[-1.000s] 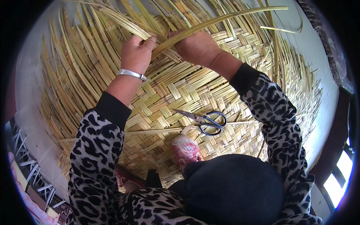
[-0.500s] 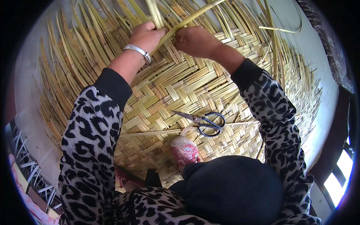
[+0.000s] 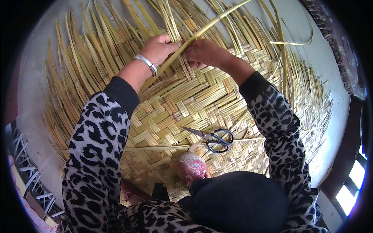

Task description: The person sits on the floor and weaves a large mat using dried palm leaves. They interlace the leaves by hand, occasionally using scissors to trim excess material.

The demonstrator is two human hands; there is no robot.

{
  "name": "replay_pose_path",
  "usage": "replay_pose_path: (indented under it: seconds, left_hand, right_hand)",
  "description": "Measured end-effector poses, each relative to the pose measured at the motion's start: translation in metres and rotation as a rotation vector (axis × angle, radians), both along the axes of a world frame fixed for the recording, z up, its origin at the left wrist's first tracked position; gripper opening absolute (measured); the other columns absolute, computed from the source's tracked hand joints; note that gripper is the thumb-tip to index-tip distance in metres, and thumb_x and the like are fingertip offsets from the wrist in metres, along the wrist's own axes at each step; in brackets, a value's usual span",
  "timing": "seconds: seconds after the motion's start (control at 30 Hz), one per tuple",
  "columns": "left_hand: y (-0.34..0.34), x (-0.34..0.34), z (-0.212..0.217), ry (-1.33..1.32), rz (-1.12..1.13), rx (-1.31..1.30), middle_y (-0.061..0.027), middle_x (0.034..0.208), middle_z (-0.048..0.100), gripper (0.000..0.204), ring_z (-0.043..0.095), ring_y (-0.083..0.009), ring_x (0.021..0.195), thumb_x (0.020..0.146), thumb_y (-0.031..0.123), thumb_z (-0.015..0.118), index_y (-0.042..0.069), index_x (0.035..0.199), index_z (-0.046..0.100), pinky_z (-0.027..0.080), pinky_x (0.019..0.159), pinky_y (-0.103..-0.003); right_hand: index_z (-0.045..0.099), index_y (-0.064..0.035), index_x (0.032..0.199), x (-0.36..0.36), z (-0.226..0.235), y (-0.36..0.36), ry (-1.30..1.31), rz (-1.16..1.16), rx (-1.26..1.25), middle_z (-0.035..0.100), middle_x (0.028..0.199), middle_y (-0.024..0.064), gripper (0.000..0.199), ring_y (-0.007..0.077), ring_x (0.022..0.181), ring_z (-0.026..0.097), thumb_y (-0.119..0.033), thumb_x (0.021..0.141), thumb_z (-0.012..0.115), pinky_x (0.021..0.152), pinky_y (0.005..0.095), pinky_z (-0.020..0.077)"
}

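A broad mat [image 3: 202, 97] of pale yellow-green split-reed strips lies below me, woven in a diagonal pattern. My left hand [image 3: 157, 50], with a silver bracelet at its wrist, pinches a bundle of upright strips [image 3: 168, 21] at the weave's far edge. One long strip [image 3: 217, 20] slants across, passing between my two hands. My right hand [image 3: 208, 53] is just right of it, fingers curled onto strips at the weave; its fingertips are partly hidden. Nearer me, black-handled scissors [image 3: 211, 139] lie on the mat, blades pointing left.
Loose unwoven strips [image 3: 83, 50] fan out at the far and left edges. A thin strip [image 3: 163, 148] lies crosswise by the scissors. My foot in a red patterned slipper [image 3: 193, 167] rests on the mat. At left stands a metal lattice rack [image 3: 37, 174]; a fringed cloth [image 3: 330, 35] hangs at right.
The view has shifted slightly, so the mat and scissors appear lower. The strips above my left hand look more spread. My right hand's fingers have loosened and extended downward a little.
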State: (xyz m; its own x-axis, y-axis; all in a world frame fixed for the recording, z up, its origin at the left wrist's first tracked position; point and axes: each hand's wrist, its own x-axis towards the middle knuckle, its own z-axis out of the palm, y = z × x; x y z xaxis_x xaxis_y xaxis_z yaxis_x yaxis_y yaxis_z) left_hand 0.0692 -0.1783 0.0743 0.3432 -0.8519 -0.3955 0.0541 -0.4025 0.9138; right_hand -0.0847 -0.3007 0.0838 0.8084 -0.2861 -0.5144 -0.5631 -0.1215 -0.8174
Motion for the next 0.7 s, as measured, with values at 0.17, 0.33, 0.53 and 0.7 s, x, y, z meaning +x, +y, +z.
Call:
replay_pose_path:
  seconds: [0.17, 0.33, 0.53, 0.7]
  left_hand:
    - [0.0, 0.013, -0.002, -0.1, -0.032, 0.106, 0.0015, 0.079, 0.066, 0.024, 0.057, -0.0062, 0.064, 0.088, 0.03, 0.073, 0.007, 0.093, 0.069, 0.047, 0.059, -0.023]
    - [-0.004, 0.009, -0.006, -0.252, -0.013, 0.021, -0.0015, 0.069, 0.062, 0.027, 0.052, -0.0086, 0.062, 0.084, 0.028, 0.074, 0.001, 0.083, 0.068, 0.045, 0.059, -0.028]
    - [-0.006, -0.002, 0.005, -0.344, 0.024, 0.057, -0.0083, 0.067, 0.064, 0.036, 0.057, -0.0131, 0.061, 0.085, 0.033, 0.071, -0.002, 0.08, 0.068, 0.048, 0.062, -0.034]
    - [0.026, 0.013, 0.024, -0.481, -0.216, 0.353, -0.0106, 0.064, 0.061, 0.051, 0.056, -0.0169, 0.057, 0.089, 0.049, 0.065, -0.001, 0.077, 0.067, 0.049, 0.061, -0.035]
  right_hand:
    - [0.067, 0.0004, 0.106, 0.004, 0.001, 0.003, 0.072, 0.08, 0.008, 0.069, 0.077, 0.0085, 0.031, 0.0162, 0.071, 0.068, -0.026, 0.089, 0.066, 0.066, 0.0307, 0.0582]
    - [0.068, -0.0011, 0.105, 0.0, 0.0, 0.007, 0.036, 0.098, -0.149, 0.068, 0.078, 0.0077, 0.03, 0.0153, 0.067, 0.066, -0.027, 0.091, 0.066, 0.063, 0.0296, 0.0559]
    - [0.07, -0.0098, 0.103, 0.0, -0.005, 0.011, -0.017, 0.198, -0.602, 0.07, 0.09, 0.013, 0.028, 0.0294, 0.085, 0.069, -0.029, 0.091, 0.054, 0.083, 0.0399, 0.0543]
    - [0.07, -0.0098, 0.105, 0.011, -0.004, 0.015, 0.044, 0.29, -0.694, 0.07, 0.095, 0.0134, 0.028, 0.0314, 0.09, 0.068, -0.03, 0.091, 0.057, 0.083, 0.0411, 0.0544]
